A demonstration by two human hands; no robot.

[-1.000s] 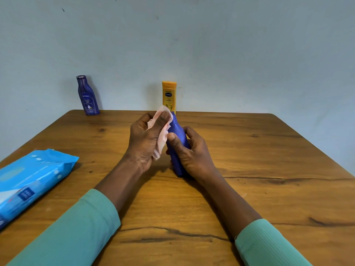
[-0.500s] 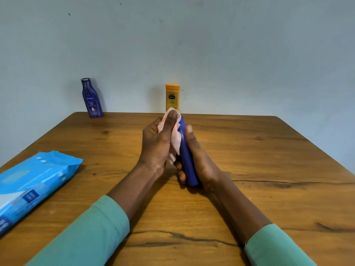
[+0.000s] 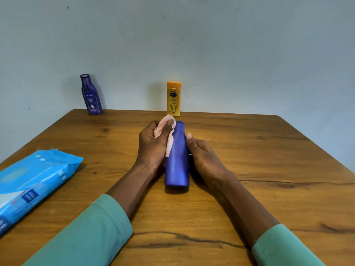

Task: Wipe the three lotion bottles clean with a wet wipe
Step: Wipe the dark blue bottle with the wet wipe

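1. Gripping a plain blue lotion bottle [image 3: 176, 160] between both hands, a person in green sleeves [image 3: 92, 233] works at a wooden table [image 3: 269, 169], the bottle held near the table's middle with its base towards the near edge and its cap end pointing at the far edge.
2. The left hand [image 3: 151, 148] is closed around a pale pink wet wipe [image 3: 165, 127], thumb pinning the wipe against the bottle's upper left side; the cloth bunches above the fingers and a strip trails down along the bottle.
3. The right hand [image 3: 203, 158] clasps the bottle's right side, thumb laid along its edge, fingers wrapped behind it and out of sight.
4. Whether the bottle's base touches the tabletop or hangs just above it cannot be told, though a shadow lies directly beneath it.
5. A dark blue Nivea bottle [image 3: 91, 95] stands upright at the far left corner, against the pale wall [image 3: 230, 54].
6. A yellow Vaseline bottle [image 3: 173, 98] stands upright at the middle of the far edge, just beyond the hands and well apart from the Nivea bottle.
7. A blue pack of wipes [image 3: 32, 181] lies flat at the left edge, well apart from the hands.
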